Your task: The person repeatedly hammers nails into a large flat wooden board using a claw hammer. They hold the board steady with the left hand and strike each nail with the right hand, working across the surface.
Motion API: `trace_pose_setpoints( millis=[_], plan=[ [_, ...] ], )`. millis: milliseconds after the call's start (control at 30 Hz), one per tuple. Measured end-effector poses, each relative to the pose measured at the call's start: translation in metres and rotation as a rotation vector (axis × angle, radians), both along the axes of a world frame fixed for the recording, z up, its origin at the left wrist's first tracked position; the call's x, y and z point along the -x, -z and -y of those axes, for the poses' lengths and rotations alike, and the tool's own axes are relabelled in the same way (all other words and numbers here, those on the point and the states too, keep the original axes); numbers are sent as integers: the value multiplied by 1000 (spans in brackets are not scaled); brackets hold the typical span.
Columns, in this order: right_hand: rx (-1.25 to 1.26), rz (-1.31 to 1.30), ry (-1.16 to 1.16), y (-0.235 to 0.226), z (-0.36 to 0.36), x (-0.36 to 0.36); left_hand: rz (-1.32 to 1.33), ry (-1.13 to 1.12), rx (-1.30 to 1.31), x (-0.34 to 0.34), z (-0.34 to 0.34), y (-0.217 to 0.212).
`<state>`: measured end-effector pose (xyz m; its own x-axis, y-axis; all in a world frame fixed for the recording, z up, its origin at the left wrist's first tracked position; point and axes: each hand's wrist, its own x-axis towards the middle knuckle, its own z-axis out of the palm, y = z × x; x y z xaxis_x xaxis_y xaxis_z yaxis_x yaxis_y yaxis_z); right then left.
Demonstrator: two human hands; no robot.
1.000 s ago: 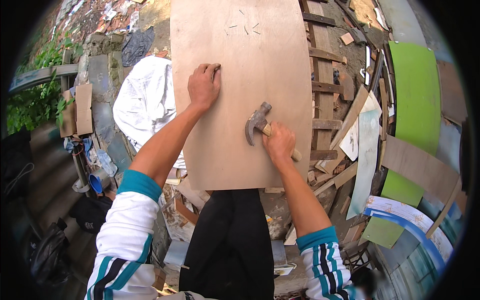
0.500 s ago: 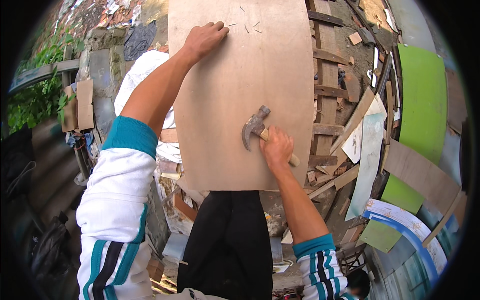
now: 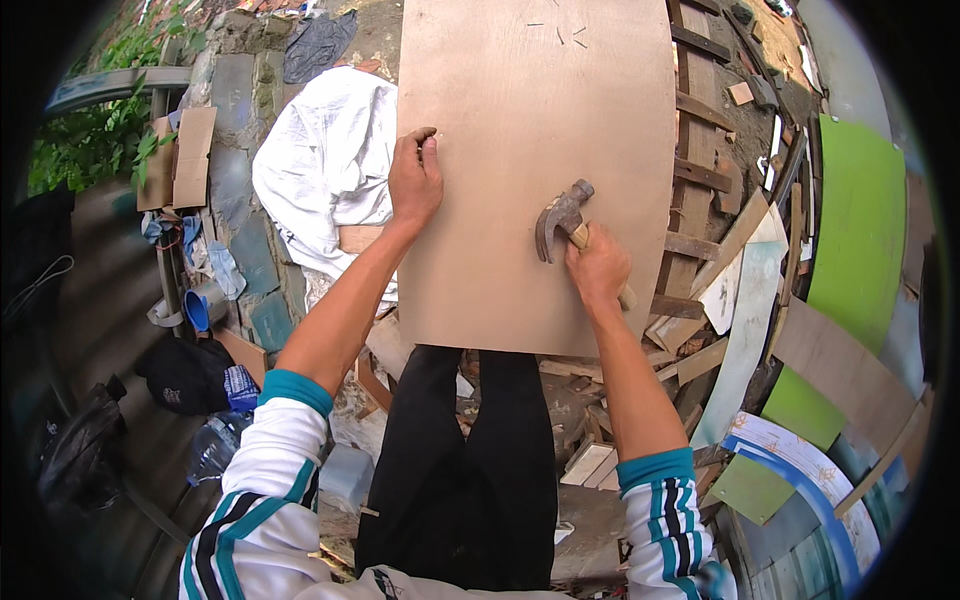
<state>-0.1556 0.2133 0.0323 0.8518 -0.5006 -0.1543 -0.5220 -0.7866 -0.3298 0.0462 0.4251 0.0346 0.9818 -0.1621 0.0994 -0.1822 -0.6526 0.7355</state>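
A claw hammer (image 3: 564, 215) with a dark metal head and wooden handle is gripped in my right hand (image 3: 600, 268), over the right part of a plywood sheet (image 3: 510, 280). My left hand (image 3: 415, 182) is at the sheet's left edge, fingers curled and thumb drawn in. Anything between those fingertips is too small to make out. Several loose nails (image 3: 561, 37) lie on the sheet near its far end, away from both hands.
A white cloth (image 3: 325, 165) lies left of the sheet. On the right is a wooden ladder-like frame (image 3: 690, 190), with scrap boards and a green panel (image 3: 855, 230) beyond. A clear plastic bottle (image 3: 218, 445) and black cap (image 3: 187, 375) sit lower left.
My left hand has left the loose nails and come back toward me to the sheet's left edge. The hammer stays in my right hand, and the whole view has shifted.
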Motion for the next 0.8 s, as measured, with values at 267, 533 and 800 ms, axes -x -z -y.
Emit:
trace_pose_setpoints(
  millis=[267, 533, 800],
  plan=[
    [-154, -11, 252, -32, 10, -9, -330, -216, 441, 62, -110, 11],
    [-108, 250, 318, -34, -82, 37, -391, -145, 510, 73, -137, -3],
    [95, 67, -107, -5, -136, 54, -380, 132, 329, 60, -121, -15]
  ],
)
